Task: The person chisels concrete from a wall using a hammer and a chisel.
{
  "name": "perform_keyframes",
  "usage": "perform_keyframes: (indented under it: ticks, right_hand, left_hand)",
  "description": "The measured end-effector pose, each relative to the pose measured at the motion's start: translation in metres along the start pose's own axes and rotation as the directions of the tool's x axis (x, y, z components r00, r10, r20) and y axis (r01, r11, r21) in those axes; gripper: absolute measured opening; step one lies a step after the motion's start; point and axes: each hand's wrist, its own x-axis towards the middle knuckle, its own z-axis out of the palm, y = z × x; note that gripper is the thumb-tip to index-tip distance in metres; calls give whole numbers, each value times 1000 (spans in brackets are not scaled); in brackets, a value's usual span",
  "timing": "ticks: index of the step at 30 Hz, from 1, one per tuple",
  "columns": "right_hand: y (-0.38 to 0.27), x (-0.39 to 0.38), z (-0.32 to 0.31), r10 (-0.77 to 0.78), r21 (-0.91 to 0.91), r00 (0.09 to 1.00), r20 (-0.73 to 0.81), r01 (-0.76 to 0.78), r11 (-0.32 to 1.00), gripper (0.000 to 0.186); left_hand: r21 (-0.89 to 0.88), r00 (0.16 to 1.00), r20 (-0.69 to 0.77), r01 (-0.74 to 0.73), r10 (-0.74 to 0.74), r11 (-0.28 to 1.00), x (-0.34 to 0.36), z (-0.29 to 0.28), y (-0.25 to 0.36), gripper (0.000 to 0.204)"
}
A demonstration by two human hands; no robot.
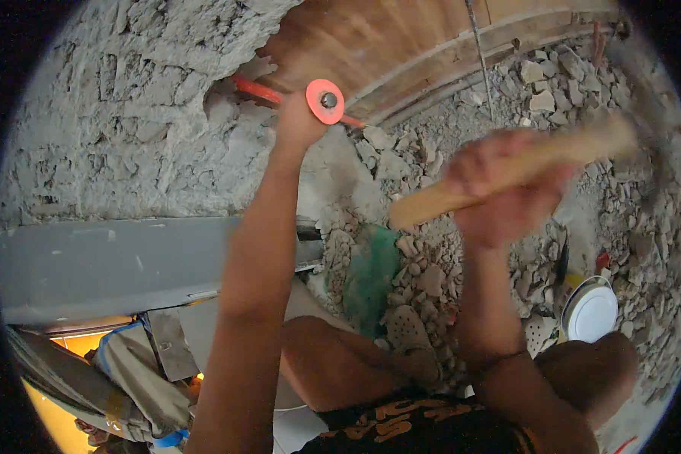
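My left hand [295, 121] is wrapped round a red chisel [257, 91] with a round hand guard and metal striking end, held against the broken edge of a rough plaster wall [129, 129]. On the right, my right hand [503, 197] grips a pale wooden handle [424, 204], apparently a hammer's, raised over the rubble and blurred by motion. Its far end, toward the upper right, is too smeared to make out.
Broken rubble [552, 83] covers the floor below a wooden panel [401, 38], around a green sheet [374, 257] and a white lidded bucket [590, 310]. A grey ledge [106, 265] runs below the wall, with draped cloth [129, 371] at lower left. My legs and perforated clogs show below.
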Motion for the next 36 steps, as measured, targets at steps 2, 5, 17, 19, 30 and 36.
perform_keyframes:
  ticks: [2,5,17,19,30,36]
  right_hand:
    - [-20,5,26,-139,-80,978,154,153,985,57]
    - [22,-8,18,-442,-331,893,87,444,832,54]
    - [30,-15,-34,106,51,983,-148,-100,994,53]
    - [-20,5,20,-110,-56,986,127,118,991,60]
    - [106,-72,-60,352,-363,666,-658,-690,626,45]
    - [2,-4,-6,57,4,998,2,-57,998,60]
  left_hand:
    - [-87,999,-46,-9,5,996,6,4,3,23]
    - [-139,997,-72,-17,7,990,8,-1,5,22]
    - [-70,1000,-16,9,-10,997,-6,1,4,25]
    - [-116,1000,-18,3,-5,993,-3,1,4,25]
    - [-117,1000,-5,-29,29,993,0,5,-1,22]
    - [-124,998,-47,-52,46,991,-15,1,2,19]
